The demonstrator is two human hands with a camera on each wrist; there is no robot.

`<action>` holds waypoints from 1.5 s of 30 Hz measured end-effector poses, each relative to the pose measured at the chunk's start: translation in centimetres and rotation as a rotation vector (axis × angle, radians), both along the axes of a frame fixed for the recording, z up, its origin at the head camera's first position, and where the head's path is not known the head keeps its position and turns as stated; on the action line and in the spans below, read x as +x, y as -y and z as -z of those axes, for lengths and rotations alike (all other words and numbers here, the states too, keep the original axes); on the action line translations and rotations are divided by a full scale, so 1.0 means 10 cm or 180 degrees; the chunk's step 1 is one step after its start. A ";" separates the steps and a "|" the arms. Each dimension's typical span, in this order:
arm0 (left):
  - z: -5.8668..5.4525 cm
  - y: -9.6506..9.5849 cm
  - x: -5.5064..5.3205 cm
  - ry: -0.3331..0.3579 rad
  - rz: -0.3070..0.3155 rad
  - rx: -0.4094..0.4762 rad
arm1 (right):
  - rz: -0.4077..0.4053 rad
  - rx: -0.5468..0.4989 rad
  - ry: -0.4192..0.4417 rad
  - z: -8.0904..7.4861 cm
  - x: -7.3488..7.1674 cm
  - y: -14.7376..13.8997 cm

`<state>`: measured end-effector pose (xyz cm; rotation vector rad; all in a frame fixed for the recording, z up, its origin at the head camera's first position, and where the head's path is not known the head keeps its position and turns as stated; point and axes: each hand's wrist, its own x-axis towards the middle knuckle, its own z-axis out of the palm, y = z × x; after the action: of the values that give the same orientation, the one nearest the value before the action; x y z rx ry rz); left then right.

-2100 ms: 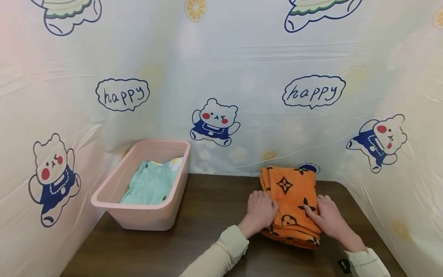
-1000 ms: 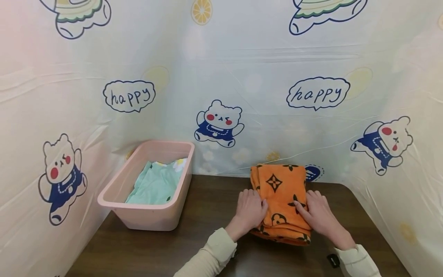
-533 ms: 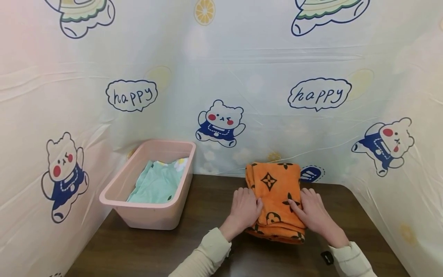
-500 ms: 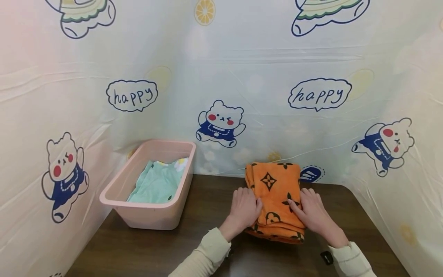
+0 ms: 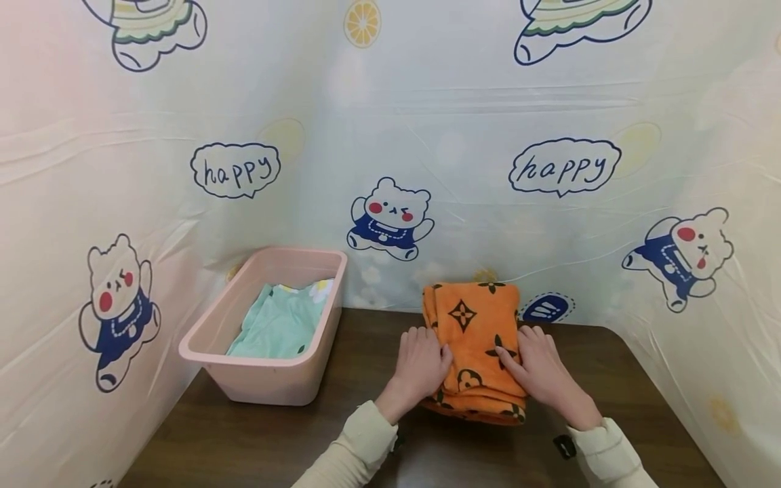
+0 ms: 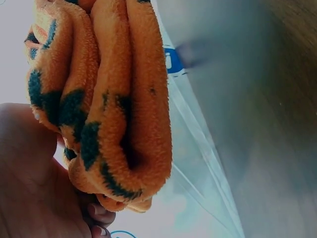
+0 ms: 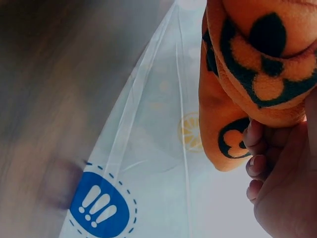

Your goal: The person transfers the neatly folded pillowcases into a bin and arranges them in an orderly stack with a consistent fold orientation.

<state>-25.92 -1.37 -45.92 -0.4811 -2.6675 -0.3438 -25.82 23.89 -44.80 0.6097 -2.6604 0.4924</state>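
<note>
A folded orange towel (image 5: 472, 339) with dark flower patterns is held between my two hands, at the right of the head view. My left hand (image 5: 419, 364) grips its left edge, thumb on top and fingers curled round the side. My right hand (image 5: 546, 366) grips the right edge the same way, its thumb lying across the top. In the left wrist view, thick layers of the towel (image 6: 133, 99) show, with fingertips beneath. The right wrist view has curled fingers under the towel (image 7: 277, 99). It appears to hang a little above the brown table (image 5: 256, 447).
A pink plastic basin (image 5: 268, 383) stands on the table to the left, with a mint-green folded cloth (image 5: 277, 325) inside. A printed white sheet (image 5: 470, 135) surrounds the table at the back and sides.
Both hands have carried the towel leftward and slightly upward, toward the basin. Their grip on it looks the same. The head view has shifted a little.
</note>
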 end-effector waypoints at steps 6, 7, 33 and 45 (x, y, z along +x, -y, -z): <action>-0.03 0.05 -0.02 0.0083 -0.0018 0.0022 | 0.0019 0.0004 0.0006 -0.03 -0.01 0.06; -0.03 0.06 -0.02 0.0091 -0.0017 0.0035 | 0.0017 -0.0003 0.0011 -0.04 -0.02 0.07; -0.28 0.30 0.01 0.0064 -0.0071 0.0189 | -0.0078 -0.0120 0.0074 -0.20 -0.03 0.34; -0.35 0.39 0.03 -0.0056 -0.0157 0.0225 | -0.0078 -0.0089 0.0063 -0.26 -0.06 0.45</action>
<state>-25.67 -5.29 -42.47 -0.3943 -2.6352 -0.4157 -26.42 19.38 -42.15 0.6328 -2.6630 0.5442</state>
